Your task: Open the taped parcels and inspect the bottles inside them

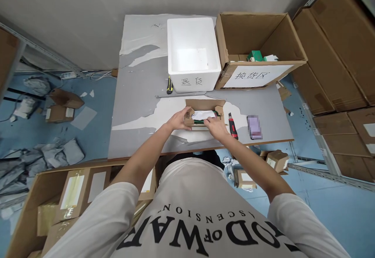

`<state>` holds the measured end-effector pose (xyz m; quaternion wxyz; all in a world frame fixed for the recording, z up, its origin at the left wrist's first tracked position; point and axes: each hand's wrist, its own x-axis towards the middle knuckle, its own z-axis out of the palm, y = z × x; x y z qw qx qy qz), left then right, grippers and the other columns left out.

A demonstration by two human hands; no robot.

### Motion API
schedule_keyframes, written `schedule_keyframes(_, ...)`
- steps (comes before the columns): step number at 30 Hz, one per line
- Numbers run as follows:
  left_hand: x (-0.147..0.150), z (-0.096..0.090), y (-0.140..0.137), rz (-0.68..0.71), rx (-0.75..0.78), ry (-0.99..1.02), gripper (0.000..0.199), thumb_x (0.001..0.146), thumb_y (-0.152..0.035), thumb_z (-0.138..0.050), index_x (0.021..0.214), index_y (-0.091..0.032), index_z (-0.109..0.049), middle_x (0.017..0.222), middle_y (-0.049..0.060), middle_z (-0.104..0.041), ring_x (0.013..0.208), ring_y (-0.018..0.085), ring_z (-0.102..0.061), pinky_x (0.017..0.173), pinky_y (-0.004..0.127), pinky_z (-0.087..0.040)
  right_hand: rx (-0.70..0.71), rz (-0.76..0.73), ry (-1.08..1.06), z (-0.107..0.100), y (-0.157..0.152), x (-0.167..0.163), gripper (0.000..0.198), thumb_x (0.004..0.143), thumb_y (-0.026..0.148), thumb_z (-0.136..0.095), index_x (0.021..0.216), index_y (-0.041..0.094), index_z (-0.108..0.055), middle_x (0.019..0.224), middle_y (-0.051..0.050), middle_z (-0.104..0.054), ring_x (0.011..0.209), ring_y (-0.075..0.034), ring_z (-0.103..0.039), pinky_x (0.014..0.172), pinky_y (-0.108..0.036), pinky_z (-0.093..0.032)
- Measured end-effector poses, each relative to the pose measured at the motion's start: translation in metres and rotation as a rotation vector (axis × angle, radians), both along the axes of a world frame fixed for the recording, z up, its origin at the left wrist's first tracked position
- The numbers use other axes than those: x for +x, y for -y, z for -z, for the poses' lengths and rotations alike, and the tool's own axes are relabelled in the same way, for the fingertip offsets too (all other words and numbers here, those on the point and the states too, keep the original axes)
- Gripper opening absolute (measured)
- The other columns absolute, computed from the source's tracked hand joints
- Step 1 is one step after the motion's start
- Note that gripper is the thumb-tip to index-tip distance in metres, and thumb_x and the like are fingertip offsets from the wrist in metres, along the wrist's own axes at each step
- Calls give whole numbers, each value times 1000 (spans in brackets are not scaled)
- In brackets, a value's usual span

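Note:
A small cardboard box (205, 103) lies with its lid raised near the front of the table. Inside it are a crumpled white paper or packet (202, 115) and a dark green thing, mostly covered. My left hand (177, 120) grips the box's left end, thumb and fingers around the wall. The curled fingers of my right hand (216, 126) reach over the front edge, touching the white and green contents; what they pinch is hidden. Just right of that hand rests a red and black box cutter (233, 127).
Behind the box stand a white foam box (195, 82) and a large cardboard carton (260, 72) with green and white boxes inside. A yellow and black cutter (169, 85), a metal ruler (181, 95) and a pixelated purple item (254, 127) lie on the table (137, 105).

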<state>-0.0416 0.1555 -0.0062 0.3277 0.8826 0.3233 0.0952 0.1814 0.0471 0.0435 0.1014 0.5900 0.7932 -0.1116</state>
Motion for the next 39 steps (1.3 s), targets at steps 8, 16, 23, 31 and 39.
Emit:
schedule_keyframes(8, -3, -5, 2, 189, 47, -106, 102, 62, -35, -69, 146, -5, -20, 152, 20, -30, 145, 33, -14, 115, 44, -26, 147, -49, -149, 52, 78, 1, 58, 90, 13, -39, 147, 10, -31, 154, -16, -27, 143, -30, -22, 112, -50, -25)
schedule_keyframes(16, 22, -54, 11, 152, 209, -302, 57, 80, -35, -52, 134, -19, -44, 141, 14, -48, 131, 29, -43, 109, 53, -24, 7, 64, -291, -4, 10, 19, 44, 89, 10, -35, 125, 16, -59, 121, -11, -65, 109, -22, -61, 94, -35, -47)
schedule_keyframes(23, 66, -47, 25, 339, 426, -464, 22, 82, -22, -54, 94, -12, -69, 93, 14, -70, 93, 27, -63, 100, 49, -29, -115, 26, 172, -15, -39, -10, 37, 87, 5, -37, 108, 11, -67, 111, -19, -67, 101, -28, -62, 86, -39, -44)
schedule_keyframes(31, 56, -57, 31, 95, 490, -538, 35, 84, -10, -44, 107, -12, -70, 103, 16, -68, 102, 29, -58, 112, 56, -4, -121, 284, 298, -15, -38, 3, 36, 85, 10, -45, 118, 5, -61, 116, -26, -61, 109, -34, -56, 89, -46, -41)
schedule_keyframes(39, 30, -38, 53, -263, 244, -538, 77, 86, -48, -48, 145, -3, -29, 153, 25, -24, 142, 38, -17, 111, 65, -2, 79, 373, -100, 9, 0, 67, 45, 86, 10, -37, 128, 12, -54, 130, -17, -56, 114, -27, -54, 88, -37, -48)
